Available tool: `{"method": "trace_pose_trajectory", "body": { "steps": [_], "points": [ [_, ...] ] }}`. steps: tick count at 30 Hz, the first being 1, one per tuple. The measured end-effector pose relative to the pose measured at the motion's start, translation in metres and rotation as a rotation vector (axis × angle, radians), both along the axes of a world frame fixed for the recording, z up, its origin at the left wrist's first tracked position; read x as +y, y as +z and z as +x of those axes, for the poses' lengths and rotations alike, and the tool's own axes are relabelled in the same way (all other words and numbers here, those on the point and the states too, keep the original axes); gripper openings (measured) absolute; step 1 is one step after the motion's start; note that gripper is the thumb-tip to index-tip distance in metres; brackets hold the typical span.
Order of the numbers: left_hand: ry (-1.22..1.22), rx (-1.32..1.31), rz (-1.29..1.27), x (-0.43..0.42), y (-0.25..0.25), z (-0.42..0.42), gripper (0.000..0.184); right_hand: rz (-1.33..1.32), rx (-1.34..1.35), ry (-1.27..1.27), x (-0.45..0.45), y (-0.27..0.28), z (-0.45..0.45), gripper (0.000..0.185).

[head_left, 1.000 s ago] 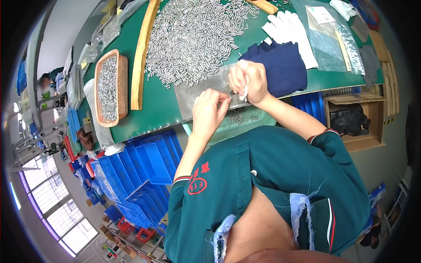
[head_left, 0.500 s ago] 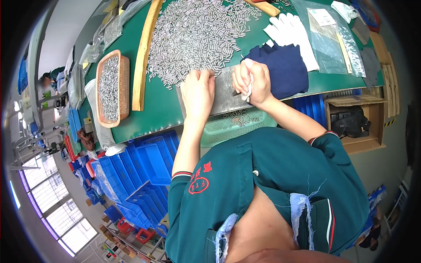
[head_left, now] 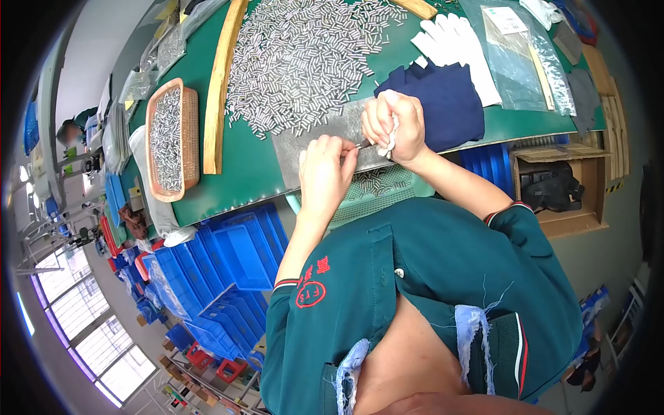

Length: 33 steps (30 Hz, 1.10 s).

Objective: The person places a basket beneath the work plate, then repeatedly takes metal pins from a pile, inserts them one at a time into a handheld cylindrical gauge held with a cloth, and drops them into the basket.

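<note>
My left hand (head_left: 323, 173) pinches a small metal pin (head_left: 359, 146) over the grey metal plate (head_left: 294, 155) at the table edge. Close beside it on the right, my right hand (head_left: 398, 128) is closed round a white cloth (head_left: 393, 138) and a thin dark tool (head_left: 370, 144), whose tip meets the pin. Beyond both hands lies a large heap of metal pins (head_left: 297, 62). A green basket (head_left: 366, 206) with more pins sits below the table edge, under my hands. A folded navy cloth (head_left: 449, 107) lies right of my right hand.
A pink basket of pins (head_left: 190, 138) stands at the left, beside a wooden strip (head_left: 220, 97). White gloves (head_left: 460, 52) and plastic bags (head_left: 519, 69) lie at the right. Blue bins (head_left: 238, 252) and a cardboard box (head_left: 588, 187) are below the table. A person (head_left: 72, 131) is far left.
My left hand first went from beside my right hand to the edge of the pin heap, then came back with a pin at the tool. My right hand stayed nearly in place.
</note>
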<state>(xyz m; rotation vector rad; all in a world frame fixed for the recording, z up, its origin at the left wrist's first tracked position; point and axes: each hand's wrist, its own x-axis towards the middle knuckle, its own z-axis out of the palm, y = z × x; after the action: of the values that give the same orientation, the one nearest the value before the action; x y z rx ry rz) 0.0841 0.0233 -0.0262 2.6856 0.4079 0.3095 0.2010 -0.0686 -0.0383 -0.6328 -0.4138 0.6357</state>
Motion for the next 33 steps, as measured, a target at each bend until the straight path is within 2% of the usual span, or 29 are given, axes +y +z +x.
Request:
{"method": "trace_pose_trajectory", "body": {
  "steps": [14,16,18,20,22,23,33],
  "points": [
    [-0.01,-0.031,-0.018,0.0,-0.002,-0.001,0.01,0.053,0.027,0.042,-0.002,-0.003,0.0,0.042],
    [-0.025,-0.043,-0.004,0.0,-0.003,-0.001,0.01,0.024,-0.194,-0.008,-0.002,-0.008,-0.004,0.043],
    [-0.019,-0.042,-0.005,0.0,-0.003,-0.002,0.01,0.025,-0.569,-0.117,0.0,-0.012,-0.006,0.043],
    [-0.017,-0.046,0.0,-0.001,-0.002,0.0,0.01,-0.025,-0.565,-0.102,-0.001,-0.005,-0.007,0.042],
    [-0.003,-0.066,0.009,-0.002,-0.004,-0.001,0.013,-0.039,-0.086,-0.005,0.0,-0.002,-0.002,0.044],
    [-0.004,-0.066,0.015,-0.002,-0.004,-0.001,0.013,-0.032,-0.045,0.018,0.001,-0.001,0.0,0.044],
    [0.011,-0.066,-0.002,-0.002,-0.005,-0.001,0.013,0.013,0.027,0.035,-0.003,-0.002,0.001,0.043]
  ]
}}
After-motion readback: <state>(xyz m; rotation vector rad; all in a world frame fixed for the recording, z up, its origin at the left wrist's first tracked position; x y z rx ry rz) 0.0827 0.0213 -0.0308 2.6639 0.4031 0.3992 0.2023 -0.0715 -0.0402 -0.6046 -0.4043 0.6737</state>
